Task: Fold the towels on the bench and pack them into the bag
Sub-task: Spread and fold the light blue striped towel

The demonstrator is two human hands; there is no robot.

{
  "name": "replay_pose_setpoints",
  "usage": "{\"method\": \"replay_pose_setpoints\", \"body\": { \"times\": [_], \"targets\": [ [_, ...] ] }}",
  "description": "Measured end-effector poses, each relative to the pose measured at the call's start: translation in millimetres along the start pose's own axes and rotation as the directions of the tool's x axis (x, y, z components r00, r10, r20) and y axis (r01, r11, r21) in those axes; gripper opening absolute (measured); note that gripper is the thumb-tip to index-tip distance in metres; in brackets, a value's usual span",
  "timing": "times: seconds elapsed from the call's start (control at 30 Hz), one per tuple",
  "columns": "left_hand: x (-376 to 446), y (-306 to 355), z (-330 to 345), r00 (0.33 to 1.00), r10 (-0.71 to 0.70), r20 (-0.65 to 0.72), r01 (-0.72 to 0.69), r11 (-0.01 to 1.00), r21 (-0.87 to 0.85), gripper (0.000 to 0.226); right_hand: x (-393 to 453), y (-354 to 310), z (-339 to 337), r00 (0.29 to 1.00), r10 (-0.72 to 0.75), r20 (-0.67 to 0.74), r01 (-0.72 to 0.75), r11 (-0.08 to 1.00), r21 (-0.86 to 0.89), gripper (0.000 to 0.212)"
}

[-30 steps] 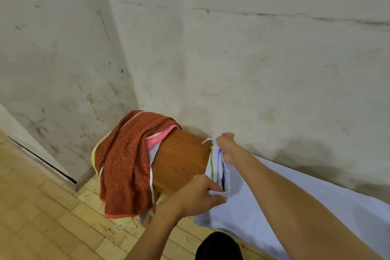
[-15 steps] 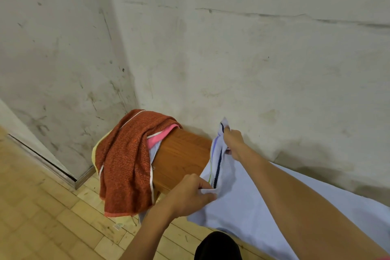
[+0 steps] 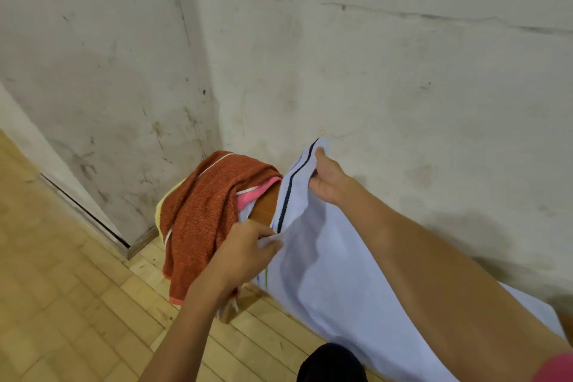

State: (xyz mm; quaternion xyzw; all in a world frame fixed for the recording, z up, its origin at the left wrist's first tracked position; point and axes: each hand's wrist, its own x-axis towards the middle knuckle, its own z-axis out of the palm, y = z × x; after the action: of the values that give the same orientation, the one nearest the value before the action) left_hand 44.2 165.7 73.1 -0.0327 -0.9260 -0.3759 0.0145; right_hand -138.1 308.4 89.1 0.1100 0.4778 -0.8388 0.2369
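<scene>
A pale lavender towel (image 3: 325, 267) with a dark blue stripe and a thin green line lies along the wooden bench (image 3: 263, 206), its far end lifted. My right hand (image 3: 328, 180) pinches the far upper corner, raised against the wall. My left hand (image 3: 248, 245) grips the near corner of the same end, lower down. A rust-orange towel (image 3: 201, 214) hangs over the bench's far end, on top of a pink towel (image 3: 252, 192) and a yellow edge (image 3: 158, 211). No bag is in view.
The bench stands against a stained white wall (image 3: 372, 71), in a corner with a side wall. Light wooden floor blocks (image 3: 62, 304) spread to the left and front. A dark shape (image 3: 331, 364) sits at the bottom edge.
Both hands have lifted the lavender towel's far end and spread it wider. My right hand rose up along the wall, and the towel now covers most of the bare bench top.
</scene>
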Motion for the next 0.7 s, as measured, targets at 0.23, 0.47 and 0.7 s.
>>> {"method": "replay_pose_setpoints", "body": {
  "times": [0.23, 0.47, 0.7],
  "targets": [
    [0.2, -6.2, -30.2, 0.995, 0.005, -0.101, -0.012, 0.998, -0.067, 0.040, 9.9, -14.1, 22.9, 0.997, -0.050, 0.067, 0.038, 0.984, 0.172, 0.042],
    [3.0, 22.0, 8.9, 0.996, 0.085, -0.027, -0.088, 0.987, -0.137, 0.041, 0.6, -32.0, -18.2, 0.995, -0.086, 0.045, 0.083, 0.994, 0.070, 0.045],
    [1.1, 79.9, 81.1, 0.980, 0.178, 0.093, -0.161, 0.972, -0.172, 0.050, -48.8, -57.6, -126.9, 0.979, -0.144, -0.141, 0.133, 0.987, -0.090, 0.046]
  ]
}}
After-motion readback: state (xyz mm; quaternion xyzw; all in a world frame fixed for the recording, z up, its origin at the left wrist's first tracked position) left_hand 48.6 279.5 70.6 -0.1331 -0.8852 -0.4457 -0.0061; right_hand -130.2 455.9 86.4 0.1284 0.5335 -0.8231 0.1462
